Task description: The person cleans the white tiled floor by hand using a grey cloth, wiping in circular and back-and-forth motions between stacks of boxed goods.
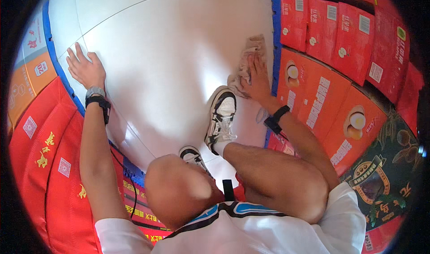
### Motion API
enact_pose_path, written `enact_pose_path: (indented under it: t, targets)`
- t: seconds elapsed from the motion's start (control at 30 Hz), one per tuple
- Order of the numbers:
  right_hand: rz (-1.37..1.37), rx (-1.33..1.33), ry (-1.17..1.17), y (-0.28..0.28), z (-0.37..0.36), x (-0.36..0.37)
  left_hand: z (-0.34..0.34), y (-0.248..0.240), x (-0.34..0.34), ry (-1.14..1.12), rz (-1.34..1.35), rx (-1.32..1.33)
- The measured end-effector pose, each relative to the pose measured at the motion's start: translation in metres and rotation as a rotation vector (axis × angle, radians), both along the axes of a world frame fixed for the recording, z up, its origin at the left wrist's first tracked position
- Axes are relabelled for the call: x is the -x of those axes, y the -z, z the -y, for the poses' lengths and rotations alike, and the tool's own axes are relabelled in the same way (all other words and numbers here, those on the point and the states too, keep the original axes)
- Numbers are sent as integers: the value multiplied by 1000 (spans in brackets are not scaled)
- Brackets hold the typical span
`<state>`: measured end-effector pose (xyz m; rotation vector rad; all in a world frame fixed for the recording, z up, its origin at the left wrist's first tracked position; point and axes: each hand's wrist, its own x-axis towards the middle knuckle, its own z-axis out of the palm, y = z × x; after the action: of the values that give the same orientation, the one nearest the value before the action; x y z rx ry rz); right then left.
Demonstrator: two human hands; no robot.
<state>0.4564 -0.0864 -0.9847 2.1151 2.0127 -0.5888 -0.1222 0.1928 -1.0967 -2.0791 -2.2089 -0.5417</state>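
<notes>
My right hand (257,81) presses a crumpled beige-grey cloth (256,44) against the pale tiled floor (156,52). Its fingers lie over the cloth, beside the blue pallet edge on the right. On the far side, my left hand (87,69) is open with the fingers apart and holds nothing. It is by the floor next to the left blue edge; whether the palm bears on the tile is hard to see. Between my arms are my bent knees, and a black-and-white sneaker (222,115) stands close to the cloth.
Red cartons (354,34) and orange cartons (313,106) are stacked along the right, above a blue pallet edge (277,25). A dark green box (380,178) sits nearer. Red packages (49,164) and an orange box (33,86) line the left, along another blue edge (56,56).
</notes>
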Motion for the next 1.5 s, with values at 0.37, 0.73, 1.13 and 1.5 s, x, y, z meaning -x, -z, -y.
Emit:
enact_pose_path:
  t: [0.37, 0.73, 1.13, 1.5]
  targets:
    - [107, 128, -328, -13, -86, -32, 4, -1, 2, -5, -52, 34]
    - [-37, -231, -278, 13, -177, -46, 0, 16, -12, 18, -47, 9]
    - [-437, -261, -480, 41, -82, 113, -6, 20, 24, 106, -176, 67]
    - [-590, -43, -544, 53, -191, 77, -19, 3, 53, 213, -249, 130]
